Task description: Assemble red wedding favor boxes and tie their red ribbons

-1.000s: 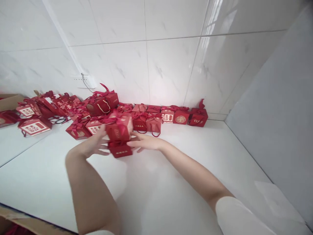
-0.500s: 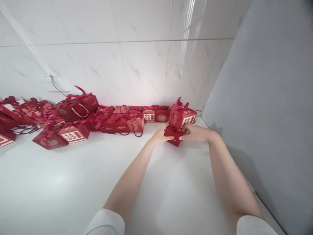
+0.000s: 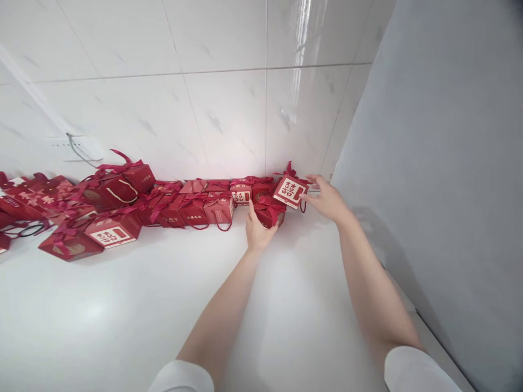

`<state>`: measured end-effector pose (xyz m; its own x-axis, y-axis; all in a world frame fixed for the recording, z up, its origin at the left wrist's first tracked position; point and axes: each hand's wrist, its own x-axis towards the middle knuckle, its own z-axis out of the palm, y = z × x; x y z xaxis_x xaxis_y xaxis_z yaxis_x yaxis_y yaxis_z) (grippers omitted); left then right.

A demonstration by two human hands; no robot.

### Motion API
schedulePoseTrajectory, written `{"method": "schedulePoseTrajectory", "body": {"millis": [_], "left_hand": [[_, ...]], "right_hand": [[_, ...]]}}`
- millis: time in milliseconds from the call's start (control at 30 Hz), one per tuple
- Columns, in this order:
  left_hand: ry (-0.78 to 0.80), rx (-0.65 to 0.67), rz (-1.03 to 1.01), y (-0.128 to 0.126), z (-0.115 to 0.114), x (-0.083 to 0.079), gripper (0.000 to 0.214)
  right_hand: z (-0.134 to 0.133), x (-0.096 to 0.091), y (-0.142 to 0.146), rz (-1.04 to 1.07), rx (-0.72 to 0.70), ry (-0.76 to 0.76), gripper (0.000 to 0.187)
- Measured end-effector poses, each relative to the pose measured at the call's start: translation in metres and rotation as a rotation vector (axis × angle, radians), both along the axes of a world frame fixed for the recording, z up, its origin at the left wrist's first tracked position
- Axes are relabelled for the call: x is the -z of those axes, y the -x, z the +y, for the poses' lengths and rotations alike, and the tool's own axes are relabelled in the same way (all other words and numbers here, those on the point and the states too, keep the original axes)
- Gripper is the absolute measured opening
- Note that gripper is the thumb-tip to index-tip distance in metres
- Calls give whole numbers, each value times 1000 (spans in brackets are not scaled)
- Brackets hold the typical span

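Observation:
My left hand [image 3: 260,230] is closed around the front left of a dark red gift box [image 3: 272,213] with a ribbon bow, low on the white table. Directly behind and to the right is another red gift box [image 3: 291,191], tilted, its white label with red characters facing me. At that box's right side, my right hand [image 3: 328,200] has its fingers spread, the thumb by the label's edge and the other fingertips near the ribbon. The undersides of both boxes are hidden.
A row of red gift boxes [image 3: 192,209] with ribbons and cord handles runs left along the tiled wall [image 3: 224,120]. Two larger-looking boxes [image 3: 92,234] stand forward at left, with more stacked behind. A grey panel [image 3: 441,163] bounds the right side.
Both hands have moved left with the two boxes, towards the row's right end. The labelled box has tilted, and my right hand has spread its fingers. The view has shifted slightly right.

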<state>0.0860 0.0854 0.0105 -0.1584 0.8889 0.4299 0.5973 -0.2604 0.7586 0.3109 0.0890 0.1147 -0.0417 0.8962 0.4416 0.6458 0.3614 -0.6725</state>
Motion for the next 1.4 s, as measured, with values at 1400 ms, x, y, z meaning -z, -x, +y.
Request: {"method": "schedulePoseTrajectory", "body": {"millis": [1400], "left_hand": [[226,310,148,94,-69,-139,36]], "right_hand": [[-56,-4,58,-375,-576,529,122]]}}
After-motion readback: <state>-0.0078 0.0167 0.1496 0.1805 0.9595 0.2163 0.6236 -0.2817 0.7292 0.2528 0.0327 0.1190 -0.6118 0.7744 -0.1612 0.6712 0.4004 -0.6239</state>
